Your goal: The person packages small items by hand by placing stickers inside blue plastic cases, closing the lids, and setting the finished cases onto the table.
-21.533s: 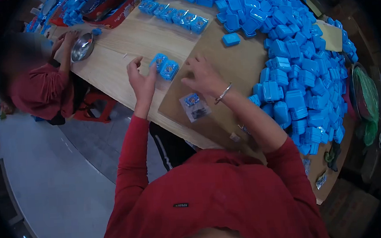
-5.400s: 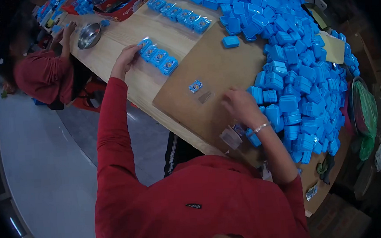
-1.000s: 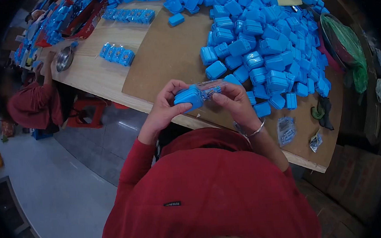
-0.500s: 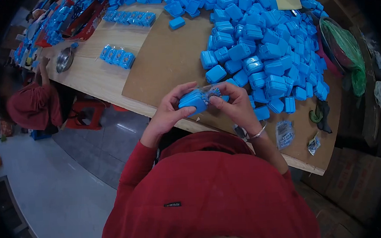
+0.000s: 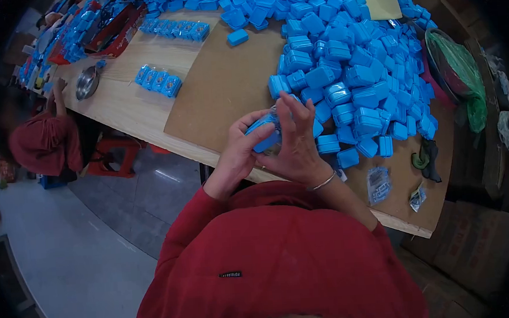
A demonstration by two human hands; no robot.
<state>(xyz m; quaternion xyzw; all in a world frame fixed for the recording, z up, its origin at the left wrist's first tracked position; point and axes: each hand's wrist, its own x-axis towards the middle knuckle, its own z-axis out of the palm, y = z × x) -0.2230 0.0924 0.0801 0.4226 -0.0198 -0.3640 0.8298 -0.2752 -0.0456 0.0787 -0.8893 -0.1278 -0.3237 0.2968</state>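
My left hand is wrapped around a small blue plastic box, its thumb lying across the upper side. Clear film seems to cover the box's far end, partly hidden by fingers. Close against the box's right side is my right hand, fingers stretched upward and apart, thumb reaching to the box's lower edge. Just beyond the hands lies a large pile of similar blue boxes on a brown board.
Film-wrapped rows of blue packs lie on the wooden table, near a metal bowl. Plastic packets are at right. A co-worker in a red top sits at left. Yellow card rests on the pile.
My right hand has gone from pinching at the box's end to stretched fingers beside it. The box has shifted slightly right and up, turned in my left hand.
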